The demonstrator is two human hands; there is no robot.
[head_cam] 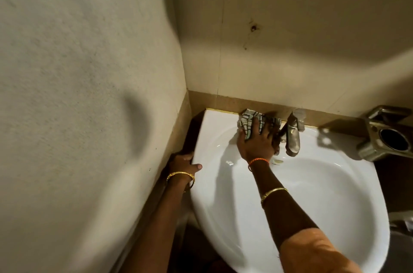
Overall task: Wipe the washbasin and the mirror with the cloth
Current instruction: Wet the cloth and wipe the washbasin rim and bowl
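A white oval washbasin (324,201) fills the lower right of the head view, set into a wall corner. My right hand (257,143) presses a checked grey-and-white cloth (249,119) flat on the basin's back rim, just left of the metal tap (292,136). My left hand (182,164) grips the basin's left edge, thumb on top of the rim. No mirror is in view.
A metal wall-mounted holder (384,136) with a round opening sticks out at the right, beside the basin. Plain beige walls meet in a corner at the basin's back left. A small hole marks the back wall (253,28) above the tap.
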